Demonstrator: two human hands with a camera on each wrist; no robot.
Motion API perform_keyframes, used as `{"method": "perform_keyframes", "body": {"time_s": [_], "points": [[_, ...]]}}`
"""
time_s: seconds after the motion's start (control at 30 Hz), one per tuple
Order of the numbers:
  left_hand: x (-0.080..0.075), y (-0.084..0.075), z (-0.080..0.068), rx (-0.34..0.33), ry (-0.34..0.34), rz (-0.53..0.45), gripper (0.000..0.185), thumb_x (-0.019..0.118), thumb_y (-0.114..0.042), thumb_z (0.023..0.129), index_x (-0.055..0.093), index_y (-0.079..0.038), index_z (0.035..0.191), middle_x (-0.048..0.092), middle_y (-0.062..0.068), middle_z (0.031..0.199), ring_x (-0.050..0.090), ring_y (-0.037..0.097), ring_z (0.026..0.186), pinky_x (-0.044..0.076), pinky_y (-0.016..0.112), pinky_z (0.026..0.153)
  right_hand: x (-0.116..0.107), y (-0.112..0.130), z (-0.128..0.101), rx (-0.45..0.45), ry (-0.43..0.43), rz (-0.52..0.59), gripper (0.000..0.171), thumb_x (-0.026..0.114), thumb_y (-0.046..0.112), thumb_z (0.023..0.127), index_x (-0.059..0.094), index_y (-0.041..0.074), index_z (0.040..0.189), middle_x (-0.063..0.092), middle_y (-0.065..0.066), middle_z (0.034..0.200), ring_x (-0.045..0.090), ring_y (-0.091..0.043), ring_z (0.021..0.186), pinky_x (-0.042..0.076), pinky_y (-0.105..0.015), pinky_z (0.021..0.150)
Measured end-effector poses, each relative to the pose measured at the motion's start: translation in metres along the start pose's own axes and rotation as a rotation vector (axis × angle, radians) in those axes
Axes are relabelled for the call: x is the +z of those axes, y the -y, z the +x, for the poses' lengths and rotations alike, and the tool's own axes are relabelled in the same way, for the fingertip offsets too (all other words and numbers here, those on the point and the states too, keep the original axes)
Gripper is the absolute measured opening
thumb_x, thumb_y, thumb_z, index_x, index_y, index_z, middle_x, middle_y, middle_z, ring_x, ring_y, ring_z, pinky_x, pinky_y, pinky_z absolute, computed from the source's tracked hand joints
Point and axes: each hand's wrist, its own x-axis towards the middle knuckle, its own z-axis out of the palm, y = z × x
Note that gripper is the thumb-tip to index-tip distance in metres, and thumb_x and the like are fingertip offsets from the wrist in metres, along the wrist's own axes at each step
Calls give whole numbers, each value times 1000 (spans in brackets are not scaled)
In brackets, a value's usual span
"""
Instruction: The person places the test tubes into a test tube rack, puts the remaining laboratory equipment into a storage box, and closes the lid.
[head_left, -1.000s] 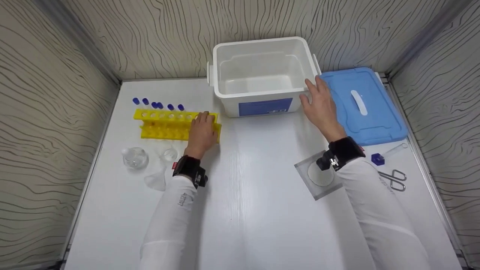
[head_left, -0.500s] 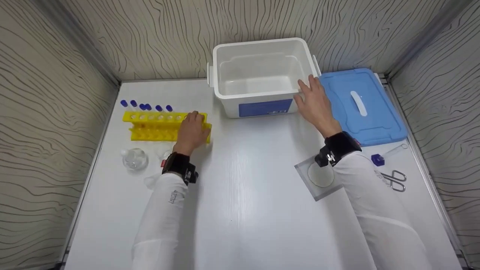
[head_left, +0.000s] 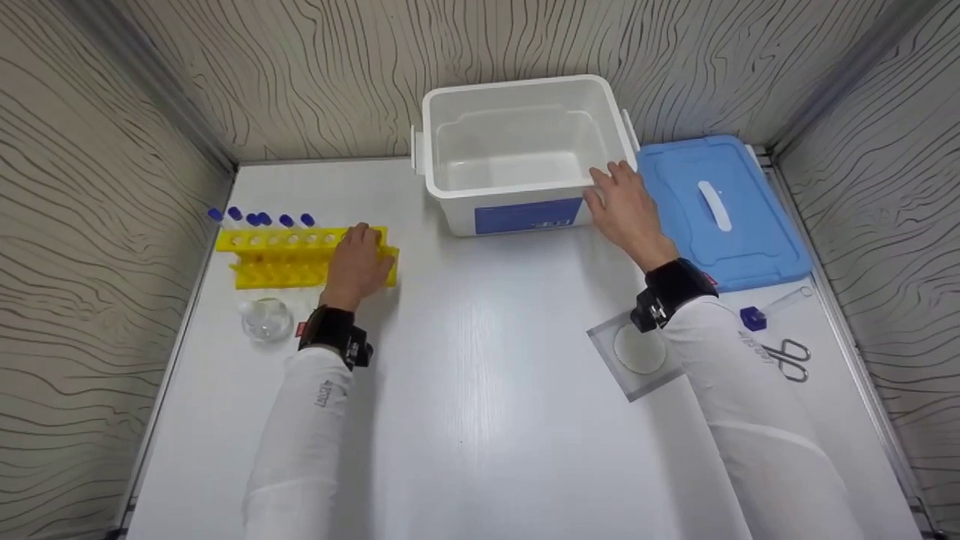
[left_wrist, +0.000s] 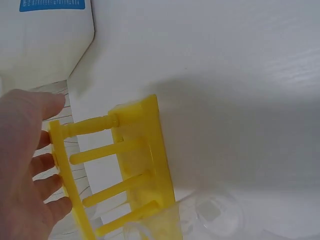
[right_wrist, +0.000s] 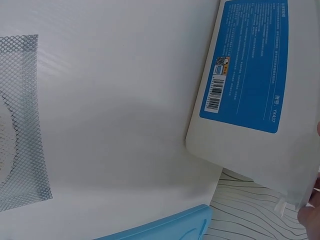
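Observation:
At the left of the table, my left hand (head_left: 355, 266) lies over the right end of a yellow test tube rack (head_left: 281, 276), its fingers on the top plate. In the left wrist view those fingertips bend over the edge of the rack (left_wrist: 162, 155), with the thumb beside its end. Behind the rack stand several blue caps (head_left: 286, 220) in a row. My right hand (head_left: 626, 214) rests with extended fingers on the front right rim of a white plastic bin (head_left: 456, 214). The bin stands upright and uncovered, with nothing inside.
A clear glass flask (head_left: 267, 321) stands before the rack, near other clear glassware (left_wrist: 220, 215). A blue lid (head_left: 757, 240) lies right of the bin. Under the right forearm lies a wire gauze (head_left: 637, 386). Metal tongs (head_left: 791, 361) and a blue-based glass cylinder (head_left: 754, 319) lie further right.
My left hand and the yellow rack have slid left across the table, the blue caps moving along. My right hand has shifted slightly left and down along the bin's rim.

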Motion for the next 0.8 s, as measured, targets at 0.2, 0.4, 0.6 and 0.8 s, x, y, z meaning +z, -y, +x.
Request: {"method": "perform_keyframes", "body": {"time_s": [0.2, 0.4, 0.6, 0.8], "points": [[-5, 16, -2, -25, -3, -48, 56, 52, -33, 100, 41, 3, 141, 36, 25, 151, 41, 41, 137, 32, 52, 120, 4, 0, 0, -15, -36, -32, 49, 43, 27, 104, 46, 2, 146, 43, -28, 149, 29, -45, 147, 30, -62, 117], [-9, 27, -3, -72, 9, -53, 54, 52, -27, 100, 39, 4, 142, 36, 26, 150, 44, 40, 132, 35, 52, 118, 6, 1, 2, -23, -62, -66, 46, 41, 31, 106, 51, 3, 141, 50, -29, 141, 33, -45, 145, 33, -60, 116], [-12, 37, -3, -92, 10, -68, 54, 53, -25, 99, 39, 4, 143, 37, 25, 149, 46, 40, 130, 37, 53, 117, 4, 1, 5, -41, -57, -86, 44, 43, 31, 106, 56, 1, 134, 55, -30, 135, 38, -47, 141, 27, -58, 120], [-17, 49, -4, -117, 12, -84, 54, 52, -25, 100, 39, 5, 143, 34, 27, 151, 44, 43, 132, 35, 55, 117, 1, 2, 7, -3, -27, -86, 42, 44, 33, 105, 59, 3, 130, 59, -26, 129, 47, -44, 130, 41, -59, 108]]}}
